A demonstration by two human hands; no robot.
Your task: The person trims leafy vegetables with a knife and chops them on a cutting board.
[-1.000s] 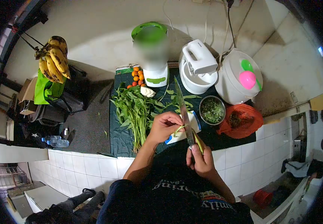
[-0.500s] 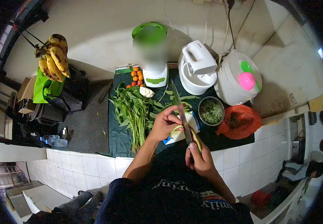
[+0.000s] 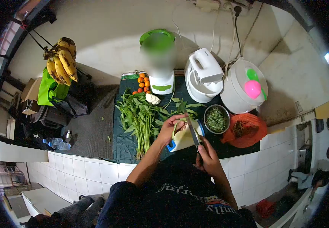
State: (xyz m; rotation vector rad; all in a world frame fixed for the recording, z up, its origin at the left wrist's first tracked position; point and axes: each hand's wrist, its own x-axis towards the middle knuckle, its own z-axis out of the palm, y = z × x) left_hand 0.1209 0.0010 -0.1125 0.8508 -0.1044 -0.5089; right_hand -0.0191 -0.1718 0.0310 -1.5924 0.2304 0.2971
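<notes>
My right hand (image 3: 209, 157) is closed round the handle of a knife (image 3: 193, 133), its blade pointing up and away from me over the cutting board (image 3: 181, 141). Pinched in the fingers of my left hand (image 3: 169, 128) is a thin green stem (image 3: 176, 128), which curves down beside the blade. The knife's tip lies near the fingertips of this hand. Leafy pieces (image 3: 181, 105) lie just beyond the board. To its left spreads a large bunch of leafy greens (image 3: 139, 117) with long stems. A metal bowl (image 3: 205, 122) of chopped greens (image 3: 216, 118) stands on the right.
A red plastic bag (image 3: 257, 131) lies beside the bowl. Along the back stand a blender (image 3: 162, 81), a white mixer (image 3: 206, 66) and a white round container (image 3: 236, 85). Small orange fruits (image 3: 146, 84) sit near the blender. Bananas (image 3: 64, 62) hang at left.
My right hand has moved slightly right and down with the knife, whose blade has dropped towards the board. The left hand still holds the stem. The whole view has shifted slightly.
</notes>
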